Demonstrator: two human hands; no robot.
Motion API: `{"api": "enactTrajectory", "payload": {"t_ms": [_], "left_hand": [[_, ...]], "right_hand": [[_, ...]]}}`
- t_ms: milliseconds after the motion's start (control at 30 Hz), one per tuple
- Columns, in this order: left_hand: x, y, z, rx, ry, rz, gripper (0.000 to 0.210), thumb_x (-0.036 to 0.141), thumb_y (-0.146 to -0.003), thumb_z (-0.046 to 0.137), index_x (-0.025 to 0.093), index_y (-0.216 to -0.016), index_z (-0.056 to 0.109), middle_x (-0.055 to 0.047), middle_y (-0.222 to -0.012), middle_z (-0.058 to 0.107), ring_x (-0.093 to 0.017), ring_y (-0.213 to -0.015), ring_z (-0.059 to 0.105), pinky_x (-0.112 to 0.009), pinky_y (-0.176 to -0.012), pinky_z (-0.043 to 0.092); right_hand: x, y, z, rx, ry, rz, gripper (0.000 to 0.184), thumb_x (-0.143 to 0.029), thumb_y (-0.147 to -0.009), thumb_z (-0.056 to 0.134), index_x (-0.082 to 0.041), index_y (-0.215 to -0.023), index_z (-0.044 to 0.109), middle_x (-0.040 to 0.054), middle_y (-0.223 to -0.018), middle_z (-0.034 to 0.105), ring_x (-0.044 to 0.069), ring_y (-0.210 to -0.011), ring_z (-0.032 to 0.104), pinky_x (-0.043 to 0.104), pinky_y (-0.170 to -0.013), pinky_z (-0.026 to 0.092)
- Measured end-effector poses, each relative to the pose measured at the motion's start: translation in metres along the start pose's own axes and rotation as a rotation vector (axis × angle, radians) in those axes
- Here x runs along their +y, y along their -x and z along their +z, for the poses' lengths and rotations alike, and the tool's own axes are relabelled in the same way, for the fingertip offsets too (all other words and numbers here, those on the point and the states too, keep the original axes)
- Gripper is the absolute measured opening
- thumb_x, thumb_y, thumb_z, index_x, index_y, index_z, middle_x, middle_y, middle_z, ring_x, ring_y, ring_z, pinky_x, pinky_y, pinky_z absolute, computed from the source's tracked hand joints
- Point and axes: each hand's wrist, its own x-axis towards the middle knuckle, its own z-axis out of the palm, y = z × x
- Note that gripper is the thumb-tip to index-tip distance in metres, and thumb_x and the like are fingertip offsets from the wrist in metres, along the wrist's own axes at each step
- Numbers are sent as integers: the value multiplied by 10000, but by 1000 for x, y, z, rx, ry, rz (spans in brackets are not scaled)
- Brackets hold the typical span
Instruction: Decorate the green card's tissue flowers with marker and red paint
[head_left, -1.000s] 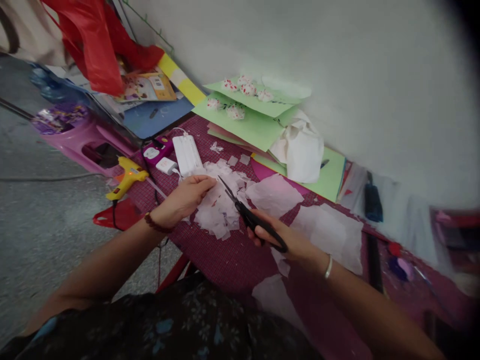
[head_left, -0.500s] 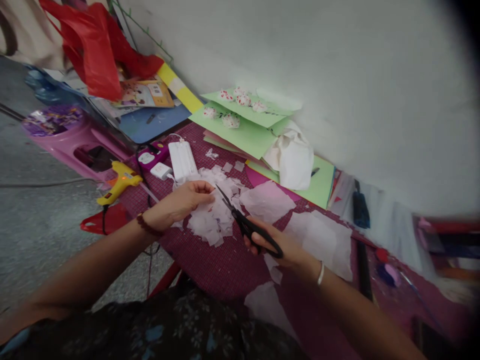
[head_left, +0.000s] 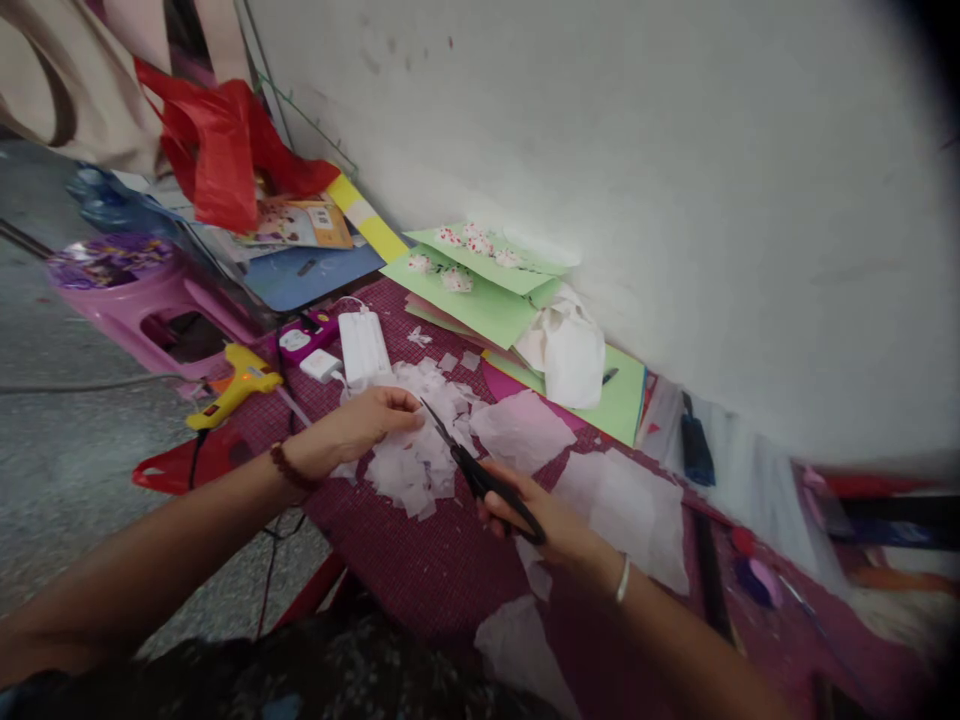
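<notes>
My right hand (head_left: pixel 517 505) is wrapped round the handles of black scissors (head_left: pixel 480 475), whose blades point up and left toward my other hand. My left hand (head_left: pixel 382 418) pinches its thumb and fingertips together just left of the blade tips. Whatever lies between those fingertips is too small to make out. Beneath both hands spreads a heap of small white paper pieces (head_left: pixel 412 475) on the dark red table (head_left: pixel 420 575). Larger white paper sheets (head_left: pixel 630 505) lie to the right of the scissors.
Green cards (head_left: pixel 480 305) with red-and-white blossoms lean near the wall, beside a white bag-like bundle (head_left: pixel 574 355). Left of the heap are a white power bank-like block (head_left: pixel 364 345) and a yellow glue gun (head_left: pixel 240 385). A pink stool (head_left: pixel 150 315) stands beyond the table's left edge.
The whole view has shifted, so the table and its things sit lower. Both hands keep nearly the same pose over the paper heap, the scissors still in the right one.
</notes>
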Motion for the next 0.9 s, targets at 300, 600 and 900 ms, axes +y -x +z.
{"api": "enactTrajectory", "payload": {"t_ms": [300, 600, 900], "left_hand": [[-4, -8, -2, 63, -58, -36, 138, 276, -677, 714, 179, -667, 616, 21, -556, 544, -83, -427, 426, -219, -423, 301], [4, -7, 2, 92, -20, -64, 94, 206, -689, 704, 181, -650, 622, 31, -531, 533, -81, -407, 401, -219, -390, 282], [-3, 5, -8, -19, 16, -37, 134, 267, -685, 720, 176, -677, 622, 19, -571, 553, -85, -447, 445, -210, -430, 355]], "right_hand": [[3, -6, 2, 37, 30, 34, 630, -580, -775, 715, -197, -1254, 572, -26, -744, 527, 76, -559, 418, 240, -512, 329], [8, -13, 2, 47, 121, -3, 631, -579, -761, 731, -190, -1236, 589, -35, -735, 470, 70, -564, 398, 229, -501, 312], [5, -10, 3, 75, 36, 72, 601, -536, -782, 691, -167, -1242, 576, -36, -687, 524, 59, -471, 415, 221, -438, 297]]}}
